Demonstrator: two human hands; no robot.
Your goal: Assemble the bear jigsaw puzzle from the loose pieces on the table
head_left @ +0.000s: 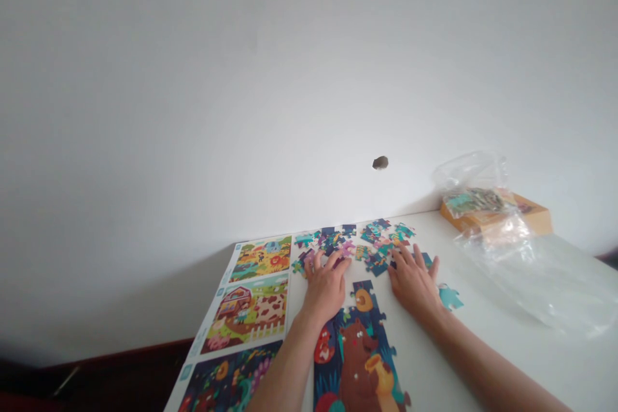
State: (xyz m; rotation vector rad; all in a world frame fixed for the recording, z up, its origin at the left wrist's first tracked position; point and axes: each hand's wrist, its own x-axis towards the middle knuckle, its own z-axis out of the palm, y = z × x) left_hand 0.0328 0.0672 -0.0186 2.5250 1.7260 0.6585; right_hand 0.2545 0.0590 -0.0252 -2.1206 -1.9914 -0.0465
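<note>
A picture sheet lies left of all fingers; the left hand, fingers spread, rests over loose puzzle pieces; the joined bear puzzle lies between the hands, nearer than their fingers; the right hand, fingers spread, touches more pieces; right of them, an orange box.

Between your left hand and right hand a gap is lying, the joined puzzle section filling its near end. Loose pieces are crowding ahead, wall standing behind. Picture sheet is flanking you left. Bare tabletop is stretching right; plastic bag and orange box are blocking the far corner.
</note>
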